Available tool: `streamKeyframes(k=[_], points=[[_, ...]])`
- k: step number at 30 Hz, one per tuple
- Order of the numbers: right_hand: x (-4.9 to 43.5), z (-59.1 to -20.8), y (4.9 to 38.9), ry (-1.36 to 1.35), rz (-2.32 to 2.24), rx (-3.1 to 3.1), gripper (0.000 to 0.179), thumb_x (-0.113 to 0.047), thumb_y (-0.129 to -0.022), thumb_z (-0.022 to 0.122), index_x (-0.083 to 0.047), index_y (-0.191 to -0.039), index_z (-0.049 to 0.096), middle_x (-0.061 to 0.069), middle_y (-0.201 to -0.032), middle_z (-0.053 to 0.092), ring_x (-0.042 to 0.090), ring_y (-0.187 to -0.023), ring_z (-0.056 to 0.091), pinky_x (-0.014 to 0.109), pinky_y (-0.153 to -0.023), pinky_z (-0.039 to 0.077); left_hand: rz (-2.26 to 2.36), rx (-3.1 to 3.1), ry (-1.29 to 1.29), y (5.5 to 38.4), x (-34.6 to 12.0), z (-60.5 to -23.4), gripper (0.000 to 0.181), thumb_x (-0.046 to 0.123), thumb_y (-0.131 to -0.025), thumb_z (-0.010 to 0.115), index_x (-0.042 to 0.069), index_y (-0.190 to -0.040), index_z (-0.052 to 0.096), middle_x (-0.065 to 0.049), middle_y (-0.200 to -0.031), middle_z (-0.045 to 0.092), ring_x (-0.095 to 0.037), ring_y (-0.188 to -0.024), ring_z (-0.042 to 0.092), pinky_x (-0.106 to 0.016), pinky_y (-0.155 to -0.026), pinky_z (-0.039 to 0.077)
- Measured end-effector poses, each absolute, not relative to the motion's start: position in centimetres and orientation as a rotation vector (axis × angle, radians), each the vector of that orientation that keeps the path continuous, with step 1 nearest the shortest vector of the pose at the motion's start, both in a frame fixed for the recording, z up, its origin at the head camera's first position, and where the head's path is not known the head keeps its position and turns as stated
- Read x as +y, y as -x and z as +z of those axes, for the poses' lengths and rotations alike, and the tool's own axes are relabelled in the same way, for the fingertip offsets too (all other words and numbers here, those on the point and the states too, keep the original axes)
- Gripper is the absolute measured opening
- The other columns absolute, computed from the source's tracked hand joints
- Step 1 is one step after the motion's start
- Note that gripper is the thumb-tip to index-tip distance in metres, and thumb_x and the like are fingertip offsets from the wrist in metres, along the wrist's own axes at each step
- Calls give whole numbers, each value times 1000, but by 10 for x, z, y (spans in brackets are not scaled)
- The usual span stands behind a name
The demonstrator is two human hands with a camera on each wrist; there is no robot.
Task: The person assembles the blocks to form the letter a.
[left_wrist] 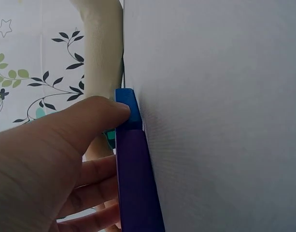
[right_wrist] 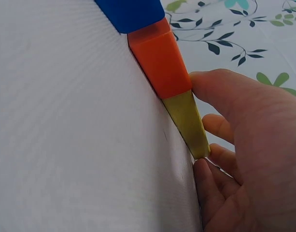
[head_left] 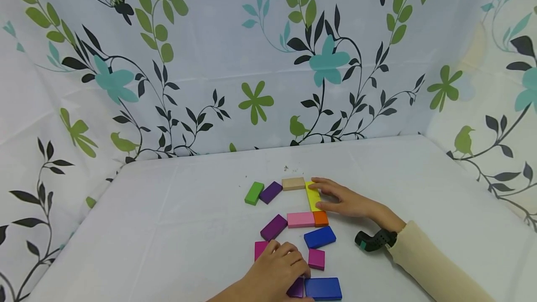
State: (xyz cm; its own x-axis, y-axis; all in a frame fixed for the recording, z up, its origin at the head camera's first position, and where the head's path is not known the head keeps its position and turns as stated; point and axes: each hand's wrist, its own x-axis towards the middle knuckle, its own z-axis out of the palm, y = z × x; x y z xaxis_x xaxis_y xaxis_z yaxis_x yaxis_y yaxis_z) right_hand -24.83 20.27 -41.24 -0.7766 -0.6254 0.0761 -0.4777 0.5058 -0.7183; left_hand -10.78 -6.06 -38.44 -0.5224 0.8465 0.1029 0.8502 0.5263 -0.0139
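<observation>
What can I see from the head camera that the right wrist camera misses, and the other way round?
Only the head view shows the left hand, the green block and the tan block. Only the right wrist view shows the palm side of the right hand. Both show that hand at the yellow block, the orange block touching it, a blue block and the leaf-patterned cloth.

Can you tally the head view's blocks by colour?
Green rectangular block: 1
Purple rectangular blocks: 3
Tan rectangular block: 1
Yellow rectangular block: 1
Light pink rectangular block: 1
Orange rectangular block: 1
Blue rectangular blocks: 2
Magenta rectangular blocks: 2
Total visible: 12; left hand may hide others.
</observation>
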Motion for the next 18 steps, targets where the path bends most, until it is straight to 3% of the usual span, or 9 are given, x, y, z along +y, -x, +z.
streamKeyframes(k=[9, 18], points=[[204, -411, 249, 941, -1126, 2551, 56, -32, -95, 62, -10, -144, 46, 18, -157, 26, 44, -135, 40, 60, -106, 33, -227, -2660, 1402, 110, -58, -373, 42, 61, -94, 48, 27, -106, 69, 14, -102, 65, -7, -105, 54, -32, -86, 44], [205, -411, 249, 939, -1141, 2524, 56, -31, -95, 61, -10, -144, 45, 17, -158, 25, 44, -135, 39, 60, -107, 31, -363, -2613, 1336, 131, -58, -350, 24, 42, -95, 58, 23, -105, 69, 12, -105, 65, -8, -108, 55, -34, -91, 41]])
